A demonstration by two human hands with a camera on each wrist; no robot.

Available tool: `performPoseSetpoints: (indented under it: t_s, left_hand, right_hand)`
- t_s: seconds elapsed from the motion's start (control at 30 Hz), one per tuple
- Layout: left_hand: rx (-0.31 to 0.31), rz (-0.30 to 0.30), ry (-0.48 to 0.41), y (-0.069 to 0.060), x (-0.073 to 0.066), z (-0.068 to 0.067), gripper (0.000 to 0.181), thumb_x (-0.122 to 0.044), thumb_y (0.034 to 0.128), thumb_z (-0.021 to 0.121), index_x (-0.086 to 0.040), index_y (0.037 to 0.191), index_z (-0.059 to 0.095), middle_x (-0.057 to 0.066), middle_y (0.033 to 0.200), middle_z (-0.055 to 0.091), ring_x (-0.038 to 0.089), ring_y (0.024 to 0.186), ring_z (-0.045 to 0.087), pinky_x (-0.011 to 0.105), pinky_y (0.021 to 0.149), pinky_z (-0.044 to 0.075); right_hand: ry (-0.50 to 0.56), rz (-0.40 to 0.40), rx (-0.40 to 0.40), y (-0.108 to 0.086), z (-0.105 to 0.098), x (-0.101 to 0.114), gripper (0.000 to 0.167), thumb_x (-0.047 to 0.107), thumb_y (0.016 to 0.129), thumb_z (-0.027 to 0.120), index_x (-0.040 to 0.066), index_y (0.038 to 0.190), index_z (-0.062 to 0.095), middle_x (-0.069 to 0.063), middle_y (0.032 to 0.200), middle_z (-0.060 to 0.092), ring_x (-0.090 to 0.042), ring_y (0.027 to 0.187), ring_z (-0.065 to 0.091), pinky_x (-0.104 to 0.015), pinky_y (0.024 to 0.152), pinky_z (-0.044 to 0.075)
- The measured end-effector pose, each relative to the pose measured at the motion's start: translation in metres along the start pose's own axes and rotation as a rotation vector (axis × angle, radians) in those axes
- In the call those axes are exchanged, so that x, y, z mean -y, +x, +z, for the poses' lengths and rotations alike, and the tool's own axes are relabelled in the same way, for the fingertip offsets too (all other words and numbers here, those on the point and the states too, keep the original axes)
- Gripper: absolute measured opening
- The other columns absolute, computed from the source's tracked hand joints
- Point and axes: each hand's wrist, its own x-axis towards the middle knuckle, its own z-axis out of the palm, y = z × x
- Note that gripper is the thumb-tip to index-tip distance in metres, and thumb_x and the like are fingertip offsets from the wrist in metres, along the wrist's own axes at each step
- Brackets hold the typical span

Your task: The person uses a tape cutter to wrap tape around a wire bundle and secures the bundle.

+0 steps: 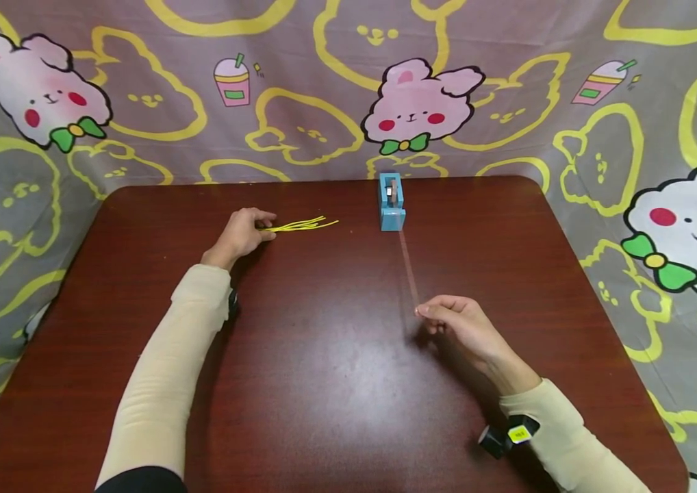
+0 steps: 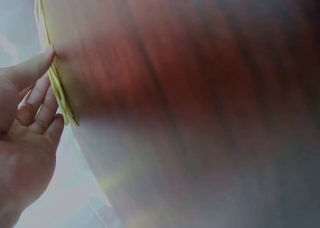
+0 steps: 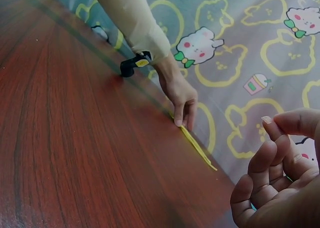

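Observation:
At the back of the table sits a small blue tape dispenser (image 1: pixel 392 218). A strip of clear tape (image 1: pixel 409 268) stretches from it toward the front, its free end pinched between thumb and forefinger of my right hand (image 1: pixel 462 329). In the right wrist view, a bit of tape (image 3: pixel 266 120) shows at the fingertips. My left hand (image 1: pixel 240 234) pinches one end of a bundle of thin yellow strands (image 1: pixel 305 224) lying near the back left. The left wrist view shows the thumb against the strands (image 2: pixel 59 90), with the other fingers beyond them.
The dark reddish wooden table (image 1: pixel 324 383) has rounded back corners. A cloth (image 1: pixel 299 68) printed with rabbits and yellow outlines hangs behind it and along both sides. Each wrist carries a small black camera (image 1: pixel 496 440).

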Motion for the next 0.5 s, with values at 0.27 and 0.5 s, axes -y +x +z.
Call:
performPoseSetpoints:
  t_s: [0.27,0.5]
  left_hand:
    - [0.039,-0.019,0.075,0.0002,-0.0016,-0.0025,0.022,-0.006,0.0957,0.069,-0.001,0.116,0.074,0.019,0.119,0.065,0.033,0.108,0.057,0.045,0.087,0.049]
    - [0.083,0.040,0.178,0.0034,-0.0047,-0.0031,0.014,-0.005,0.0974,0.066,0.002,0.108,0.073,0.019,0.113,0.067,0.035,0.107,0.059,0.049,0.091,0.047]
  right_hand:
    - [-0.010,0.018,-0.017,0.0002,-0.0002,0.0010,0.022,0.007,0.097,0.063,0.015,0.082,0.077,0.002,0.069,0.060,-0.009,0.065,0.053,-0.022,0.061,0.039]
    - [-0.019,0.030,-0.029,-0.0001,0.0000,0.0039,0.019,0.009,0.097,0.065,0.014,0.082,0.077,0.001,0.069,0.062,-0.010,0.065,0.054,-0.023,0.060,0.040]
